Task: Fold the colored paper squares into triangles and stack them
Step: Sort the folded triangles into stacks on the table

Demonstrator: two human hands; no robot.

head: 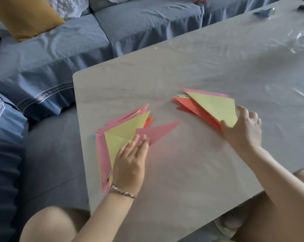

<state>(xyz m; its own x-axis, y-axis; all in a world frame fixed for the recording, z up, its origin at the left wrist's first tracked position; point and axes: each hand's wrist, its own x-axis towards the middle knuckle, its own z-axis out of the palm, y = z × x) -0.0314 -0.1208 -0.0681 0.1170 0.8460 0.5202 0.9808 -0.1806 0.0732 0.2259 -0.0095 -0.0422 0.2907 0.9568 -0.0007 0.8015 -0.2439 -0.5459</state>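
Two piles of folded paper triangles lie on the grey table (pixel 191 172). The left pile (pixel 104 154) is pink and yellow, with a yellow triangle (pixel 125 130) on top. My left hand (pixel 130 161) rests flat on this pile, its straight fingertips pressing a pink triangle (pixel 158 131) that sticks out to the right. The right pile (pixel 193 105) holds red, pink and green triangles under a yellow triangle (pixel 216 107). My right hand (pixel 242 130) grips the near corner of that pile, thumb on the yellow sheet.
A blue sofa (pixel 60 55) with a mustard cushion (pixel 25 16) runs along the table's far and left sides. A small blue object (pixel 263 12) sits at the table's far right. The table's left edge is close to the left pile. My knees show below the near edge.
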